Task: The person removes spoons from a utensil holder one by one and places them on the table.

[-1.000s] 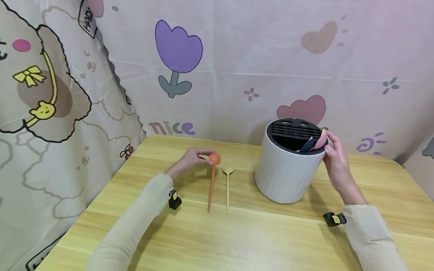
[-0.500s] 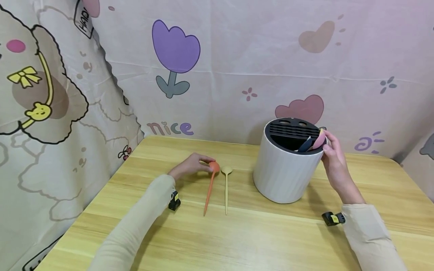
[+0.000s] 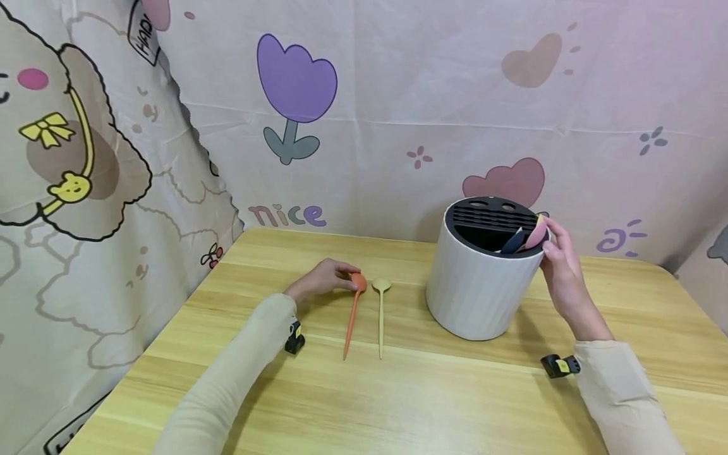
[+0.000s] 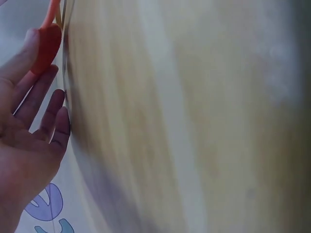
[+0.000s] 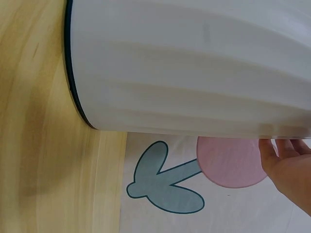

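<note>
My left hand [image 3: 324,278] pinches an orange spoon [image 3: 361,282] by its bowl, between thumb and fingers. The handle slants down toward me on the table. In the left wrist view, the thumb lies against the orange bowl [image 4: 48,48] while the other fingers spread loosely. Just right of it, a pale yellow spoon [image 3: 382,284] lies bowl-end away from me. Farther right stands a white ribbed utensil holder [image 3: 480,287] with a black slotted top. My right hand [image 3: 563,278] grips its upper right side, beside the rim; the right wrist view shows fingertips against the white wall [image 5: 194,73].
A pink utensil [image 3: 536,234] and a dark blue one [image 3: 513,242] stick out of the holder's open compartment. Wooden tabletop [image 3: 432,398] spreads in front. A printed cloth [image 3: 387,76] hangs behind the table and along its left side.
The orange spoon's bowl has come down and slightly toward me with my left hand, and its handle end has swung left. The right hand and the utensil holder keep their place.
</note>
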The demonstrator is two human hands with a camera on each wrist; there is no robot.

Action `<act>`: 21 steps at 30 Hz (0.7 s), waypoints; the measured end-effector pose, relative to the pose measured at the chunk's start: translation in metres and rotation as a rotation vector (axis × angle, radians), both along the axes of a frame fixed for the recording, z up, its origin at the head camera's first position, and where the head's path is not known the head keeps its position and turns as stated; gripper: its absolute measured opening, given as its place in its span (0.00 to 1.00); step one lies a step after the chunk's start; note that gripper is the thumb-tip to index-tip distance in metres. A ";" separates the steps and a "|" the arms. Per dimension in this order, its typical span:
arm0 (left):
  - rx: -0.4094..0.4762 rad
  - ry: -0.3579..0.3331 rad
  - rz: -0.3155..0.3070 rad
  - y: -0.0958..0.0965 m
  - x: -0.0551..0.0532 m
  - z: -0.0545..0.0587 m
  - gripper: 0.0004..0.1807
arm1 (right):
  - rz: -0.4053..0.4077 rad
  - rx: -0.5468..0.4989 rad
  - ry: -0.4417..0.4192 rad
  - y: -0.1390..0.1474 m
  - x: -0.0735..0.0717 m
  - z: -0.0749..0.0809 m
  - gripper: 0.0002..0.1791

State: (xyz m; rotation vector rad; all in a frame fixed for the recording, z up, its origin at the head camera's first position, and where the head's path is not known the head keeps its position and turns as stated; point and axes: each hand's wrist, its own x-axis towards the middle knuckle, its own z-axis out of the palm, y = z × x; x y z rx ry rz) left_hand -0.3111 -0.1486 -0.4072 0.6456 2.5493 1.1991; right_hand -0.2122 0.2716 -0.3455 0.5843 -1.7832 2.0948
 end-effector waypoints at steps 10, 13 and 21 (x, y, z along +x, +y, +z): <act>0.012 -0.040 0.012 0.001 0.000 -0.003 0.24 | -0.004 0.013 -0.002 0.000 -0.001 -0.001 0.24; -0.008 -0.031 0.015 0.002 0.000 -0.003 0.24 | -0.005 0.023 -0.009 0.000 -0.001 -0.001 0.24; 0.016 -0.053 -0.002 0.008 0.006 -0.006 0.24 | -0.003 0.021 -0.018 0.001 -0.001 -0.001 0.24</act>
